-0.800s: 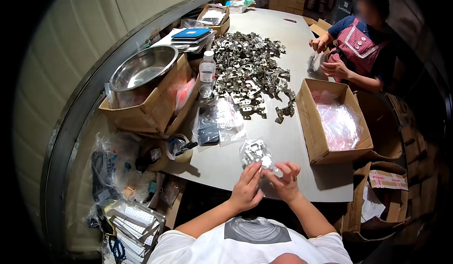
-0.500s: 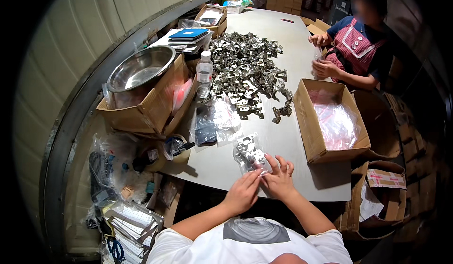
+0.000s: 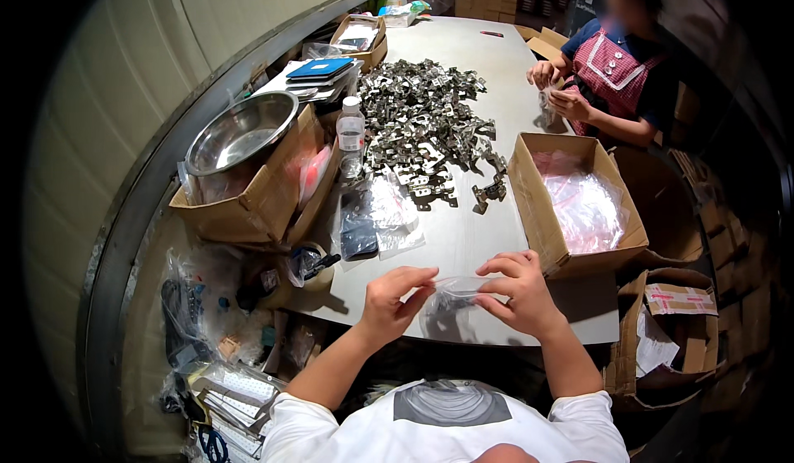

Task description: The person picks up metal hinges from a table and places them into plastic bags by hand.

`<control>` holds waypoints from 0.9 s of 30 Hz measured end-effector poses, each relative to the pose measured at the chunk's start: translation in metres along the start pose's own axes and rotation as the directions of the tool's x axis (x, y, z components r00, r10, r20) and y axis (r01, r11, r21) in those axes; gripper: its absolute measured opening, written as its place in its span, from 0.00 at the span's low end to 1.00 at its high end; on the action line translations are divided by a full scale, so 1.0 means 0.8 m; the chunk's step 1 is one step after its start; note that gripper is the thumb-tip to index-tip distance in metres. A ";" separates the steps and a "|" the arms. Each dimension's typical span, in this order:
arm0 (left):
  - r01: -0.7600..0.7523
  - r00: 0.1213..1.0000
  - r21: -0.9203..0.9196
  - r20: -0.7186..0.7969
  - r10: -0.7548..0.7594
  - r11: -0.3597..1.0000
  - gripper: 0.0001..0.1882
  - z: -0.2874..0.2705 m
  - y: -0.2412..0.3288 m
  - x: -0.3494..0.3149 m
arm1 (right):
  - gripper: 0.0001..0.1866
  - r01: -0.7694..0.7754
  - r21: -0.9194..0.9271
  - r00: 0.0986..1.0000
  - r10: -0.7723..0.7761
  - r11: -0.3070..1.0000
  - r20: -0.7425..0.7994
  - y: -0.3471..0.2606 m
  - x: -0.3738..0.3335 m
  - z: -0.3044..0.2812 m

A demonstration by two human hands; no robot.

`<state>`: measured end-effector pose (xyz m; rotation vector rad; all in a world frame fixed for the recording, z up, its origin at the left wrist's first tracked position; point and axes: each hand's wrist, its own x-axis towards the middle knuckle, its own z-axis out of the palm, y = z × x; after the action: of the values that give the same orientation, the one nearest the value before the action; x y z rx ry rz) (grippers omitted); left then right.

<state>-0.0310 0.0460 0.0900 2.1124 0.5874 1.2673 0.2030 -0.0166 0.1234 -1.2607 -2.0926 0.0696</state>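
Note:
A clear plastic zip bag (image 3: 451, 296) hangs by its top edge between my hands, over the near edge of the table. My left hand (image 3: 392, 299) pinches one top corner between thumb and fingers. At the opposite corner, my right hand (image 3: 521, 294) grips the bag the same way. Dark shapes show through the film, but I cannot make out their details. Farther up the table lies a large heap of metal hinges (image 3: 422, 124). Flat clear bags (image 3: 395, 215) and a dark flat object (image 3: 358, 236) lie between the heap and my left hand.
A cardboard box (image 3: 571, 207) of clear bags stands at right, an open carton (image 3: 666, 331) below it. At left are a water bottle (image 3: 351, 136) and a steel bowl (image 3: 240, 132) on a cardboard box (image 3: 248, 211). Across the table, a person (image 3: 612, 74) handles a small clear bag.
The bag has come up off the table, toward me. My hands have moved apart from close together at its near edge and now hold its two top corners.

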 end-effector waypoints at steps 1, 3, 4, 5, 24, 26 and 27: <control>0.059 0.993 -0.162 -0.094 -0.075 0.985 0.15 0.010 0.002 0.000 | 0.08 -0.029 0.066 0.999 0.027 0.997 0.039 -0.003 0.002 -0.005; 0.161 0.978 -0.334 -0.075 -0.197 0.929 0.15 0.022 0.010 -0.001 | 0.10 -0.017 0.115 1.000 0.017 0.993 0.001 -0.016 0.008 -0.003; 0.201 0.972 -0.433 -0.026 -0.235 0.878 0.15 0.025 0.016 0.000 | 0.11 -0.096 0.228 0.995 0.086 0.969 0.053 -0.024 0.010 -0.004; 0.241 0.963 -0.524 0.026 -0.268 0.817 0.16 0.028 0.024 0.003 | 0.11 -0.177 0.334 0.983 0.147 0.926 0.111 -0.029 0.011 -0.006; 0.003 1.000 -0.180 0.015 0.000 0.984 0.18 0.033 0.061 0.012 | 0.08 0.087 -0.011 0.991 -0.088 0.996 -0.105 -0.050 -0.007 -0.013; -0.020 1.000 -0.160 0.010 0.021 0.987 0.17 0.035 0.062 0.011 | 0.09 0.076 -0.024 0.992 -0.078 0.997 -0.101 -0.050 -0.010 -0.013; -0.009 1.000 -0.131 0.026 0.012 0.991 0.18 0.032 0.063 0.012 | 0.09 0.061 -0.038 0.993 -0.064 0.997 -0.099 -0.050 -0.012 -0.013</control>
<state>-0.0004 0.0084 0.1214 2.0234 0.4690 1.2467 0.1814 -0.0482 0.1415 -1.1933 -2.0531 -0.0574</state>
